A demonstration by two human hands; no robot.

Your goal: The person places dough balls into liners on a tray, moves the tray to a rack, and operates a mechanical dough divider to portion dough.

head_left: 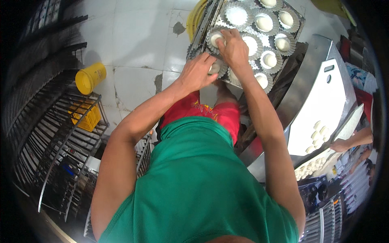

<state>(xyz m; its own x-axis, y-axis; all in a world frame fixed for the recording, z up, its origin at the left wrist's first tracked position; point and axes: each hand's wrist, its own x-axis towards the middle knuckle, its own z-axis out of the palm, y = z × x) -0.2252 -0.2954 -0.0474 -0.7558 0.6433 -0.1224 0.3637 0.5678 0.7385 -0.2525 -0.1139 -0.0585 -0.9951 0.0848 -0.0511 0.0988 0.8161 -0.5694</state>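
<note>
A metal tray (pixel 262 39) at top centre holds several silver fluted cups, many with round pale dough (pixel 269 60) on white lining. My right hand (pixel 231 49) has its fingers bent into an upper-left cup (pixel 212 42), pinching at the dough there. My left hand (pixel 194 72) is curled over another cup (pixel 218 71) at the tray's lower-left edge, its fingertips partly hiding what is inside.
A steel worktop (pixel 302 81) on the right bears a white board (pixel 316 97) with dough pieces. Another person's hand (pixel 341 144) holds a second board there. At left are a yellow bucket (pixel 90 77), metal racks (pixel 36 133) and a yellow crate (pixel 85 115) on the tiled floor.
</note>
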